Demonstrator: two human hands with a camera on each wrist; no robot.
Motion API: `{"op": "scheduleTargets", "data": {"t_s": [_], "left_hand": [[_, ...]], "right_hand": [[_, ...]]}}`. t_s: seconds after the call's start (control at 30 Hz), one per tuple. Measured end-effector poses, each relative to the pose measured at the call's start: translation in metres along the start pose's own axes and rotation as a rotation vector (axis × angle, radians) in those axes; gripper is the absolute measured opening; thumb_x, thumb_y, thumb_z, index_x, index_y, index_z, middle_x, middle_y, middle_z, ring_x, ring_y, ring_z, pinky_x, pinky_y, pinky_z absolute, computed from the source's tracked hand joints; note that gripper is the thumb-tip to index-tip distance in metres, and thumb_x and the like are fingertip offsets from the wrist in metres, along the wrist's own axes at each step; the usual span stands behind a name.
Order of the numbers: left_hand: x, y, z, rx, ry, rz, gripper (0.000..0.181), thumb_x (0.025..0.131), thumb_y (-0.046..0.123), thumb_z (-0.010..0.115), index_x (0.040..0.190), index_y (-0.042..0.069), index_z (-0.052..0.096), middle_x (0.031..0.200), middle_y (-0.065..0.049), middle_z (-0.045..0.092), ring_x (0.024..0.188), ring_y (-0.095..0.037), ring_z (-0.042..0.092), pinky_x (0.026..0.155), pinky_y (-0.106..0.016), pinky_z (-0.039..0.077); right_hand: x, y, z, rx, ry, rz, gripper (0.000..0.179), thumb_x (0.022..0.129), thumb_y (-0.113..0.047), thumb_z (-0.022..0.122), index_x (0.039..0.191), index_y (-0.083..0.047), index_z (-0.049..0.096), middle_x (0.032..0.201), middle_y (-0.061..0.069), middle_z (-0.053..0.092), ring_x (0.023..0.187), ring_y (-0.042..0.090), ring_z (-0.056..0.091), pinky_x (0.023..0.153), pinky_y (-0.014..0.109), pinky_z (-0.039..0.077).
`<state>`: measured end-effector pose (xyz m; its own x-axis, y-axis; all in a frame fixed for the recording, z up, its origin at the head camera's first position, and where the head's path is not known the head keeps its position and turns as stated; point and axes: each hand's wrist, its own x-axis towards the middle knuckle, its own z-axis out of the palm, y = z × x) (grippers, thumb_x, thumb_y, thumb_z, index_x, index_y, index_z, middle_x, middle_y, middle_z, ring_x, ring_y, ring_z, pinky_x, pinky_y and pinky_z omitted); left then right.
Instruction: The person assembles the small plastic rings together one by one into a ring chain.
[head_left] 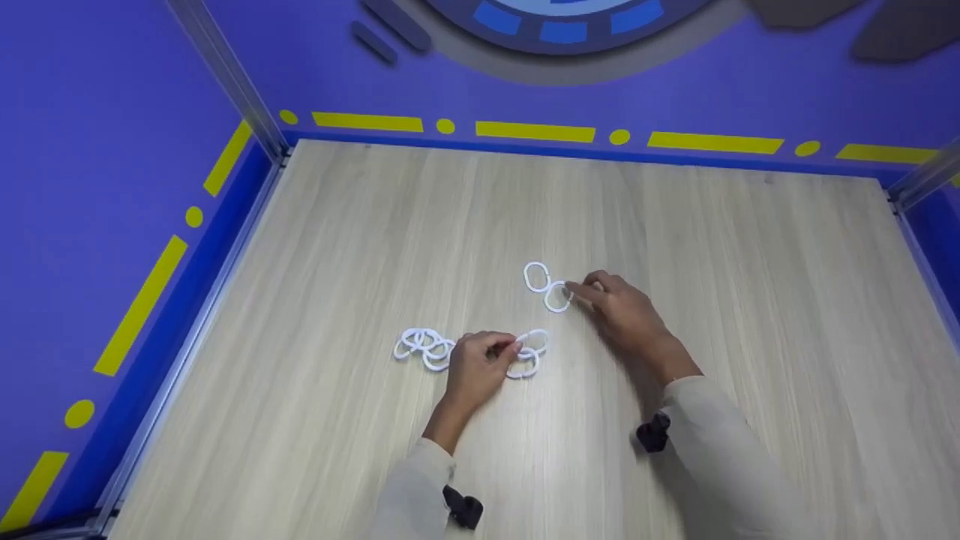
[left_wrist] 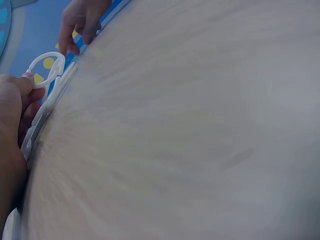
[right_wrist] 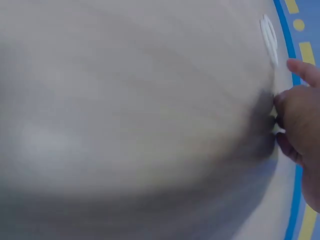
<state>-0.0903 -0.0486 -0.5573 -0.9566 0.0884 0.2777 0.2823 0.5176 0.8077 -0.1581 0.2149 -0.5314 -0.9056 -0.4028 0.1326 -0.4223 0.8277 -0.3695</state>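
My left hand [head_left: 480, 364] pinches a white plastic oval ring [left_wrist: 47, 53] between thumb and fingertips, its loop raised in the left wrist view. This ring overlaps another white ring [head_left: 537, 364] just below it. A cluster of interlinked white rings [head_left: 427, 346] lies left of the hand, part of it hidden behind the fingers. Farther up the table, two white rings lie side by side, an upper one [head_left: 526, 277] and a lower one [head_left: 548, 300]. The index finger of my right hand [head_left: 626, 311] stretches to the lower ring's right edge, its other fingers bent.
The pale wood-grain table [head_left: 360, 217] is bounded by blue panels [head_left: 97, 150] with yellow dashes at the back and sides. Metal rails [head_left: 195, 322] run along its edges. A black clip [head_left: 463, 508] sits at the left cuff, another black clip [head_left: 654, 432] at the right one.
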Motion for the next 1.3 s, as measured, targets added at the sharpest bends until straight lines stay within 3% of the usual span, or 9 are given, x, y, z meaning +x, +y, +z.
{"op": "scheduleTargets", "data": {"t_s": [0.1, 0.23, 0.33, 0.43, 0.57, 0.7, 0.83, 1.03, 1.3], "left_hand": [[0.000, 0.000, 0.000, -0.001, -0.002, -0.003, 0.011, 0.090, 0.019, 0.077, 0.093, 0.010, 0.081, 0.082, -0.001, 0.078, 0.072, -0.010, 0.065, 0.073, -0.027, 0.048], [0.000, -0.001, 0.000, 0.003, -0.011, -0.005, 0.011, 0.090, 0.020, 0.077, 0.094, 0.011, 0.081, 0.081, 0.000, 0.077, 0.072, -0.009, 0.064, 0.073, -0.027, 0.047], [0.000, -0.001, -0.001, 0.008, -0.013, -0.009, 0.011, 0.090, 0.020, 0.077, 0.094, 0.011, 0.081, 0.082, 0.000, 0.077, 0.073, -0.009, 0.064, 0.073, -0.027, 0.048], [0.000, 0.000, -0.001, 0.012, -0.018, -0.018, 0.012, 0.091, 0.020, 0.076, 0.095, 0.010, 0.081, 0.082, 0.000, 0.077, 0.073, -0.009, 0.064, 0.074, -0.027, 0.048], [0.000, 0.000, -0.001, 0.010, -0.025, -0.020, 0.012, 0.091, 0.020, 0.076, 0.095, 0.010, 0.081, 0.082, -0.001, 0.077, 0.073, -0.009, 0.064, 0.074, -0.027, 0.048], [0.000, 0.001, -0.001, 0.009, -0.021, -0.011, 0.011, 0.091, 0.020, 0.076, 0.095, 0.010, 0.081, 0.082, 0.000, 0.077, 0.072, -0.009, 0.064, 0.073, -0.026, 0.048], [-0.001, 0.001, 0.000, 0.001, -0.021, -0.012, 0.011, 0.091, 0.020, 0.076, 0.095, 0.010, 0.081, 0.082, 0.000, 0.077, 0.072, -0.009, 0.063, 0.072, -0.026, 0.047], [-0.001, 0.000, 0.001, -0.010, -0.029, -0.018, 0.012, 0.091, 0.019, 0.076, 0.095, 0.009, 0.081, 0.083, -0.001, 0.078, 0.073, -0.010, 0.065, 0.073, -0.026, 0.048], [0.000, 0.000, -0.001, -0.024, -0.007, 0.000, 0.011, 0.090, 0.018, 0.077, 0.094, 0.009, 0.081, 0.086, -0.002, 0.079, 0.077, -0.012, 0.069, 0.076, -0.028, 0.052]], "right_hand": [[0.005, -0.004, -0.001, 0.003, 0.006, -0.015, 0.025, 0.097, -0.001, 0.063, 0.115, -0.012, 0.075, 0.116, 0.010, 0.065, 0.106, 0.030, 0.062, 0.091, 0.046, 0.056], [0.004, -0.002, -0.001, 0.060, 0.045, 0.062, 0.007, 0.091, -0.001, 0.071, 0.095, -0.005, 0.076, 0.105, 0.009, 0.065, 0.100, 0.026, 0.061, 0.088, 0.043, 0.055], [0.000, 0.001, -0.004, 0.132, 0.011, 0.132, 0.003, 0.088, -0.005, 0.077, 0.091, -0.005, 0.075, 0.102, 0.008, 0.062, 0.096, 0.023, 0.057, 0.083, 0.038, 0.052], [-0.002, 0.004, -0.007, 0.253, -0.040, 0.206, 0.006, 0.088, -0.008, 0.077, 0.092, -0.005, 0.074, 0.103, 0.007, 0.059, 0.093, 0.021, 0.053, 0.079, 0.031, 0.047], [0.000, 0.005, -0.009, 0.370, -0.052, 0.319, 0.018, 0.092, -0.013, 0.074, 0.106, -0.004, 0.070, 0.107, 0.010, 0.055, 0.093, 0.022, 0.051, 0.078, 0.029, 0.042], [0.006, 0.002, -0.011, 0.351, -0.062, 0.398, 0.025, 0.098, -0.016, 0.068, 0.118, -0.001, 0.066, 0.110, 0.012, 0.056, 0.095, 0.024, 0.051, 0.080, 0.034, 0.043], [0.013, -0.002, -0.014, 0.267, -0.084, 0.443, 0.018, 0.098, -0.012, 0.065, 0.110, 0.001, 0.068, 0.106, 0.013, 0.059, 0.093, 0.025, 0.055, 0.079, 0.035, 0.046], [0.014, -0.001, -0.016, 0.217, -0.144, 0.435, 0.009, 0.097, -0.003, 0.064, 0.102, 0.003, 0.067, 0.103, 0.017, 0.062, 0.089, 0.025, 0.057, 0.076, 0.034, 0.049], [0.005, 0.000, -0.013, 0.437, -0.050, 0.362, 0.011, 0.097, -0.001, 0.064, 0.104, 0.006, 0.068, 0.099, 0.020, 0.071, 0.086, 0.019, 0.060, 0.073, 0.020, 0.048]]}}
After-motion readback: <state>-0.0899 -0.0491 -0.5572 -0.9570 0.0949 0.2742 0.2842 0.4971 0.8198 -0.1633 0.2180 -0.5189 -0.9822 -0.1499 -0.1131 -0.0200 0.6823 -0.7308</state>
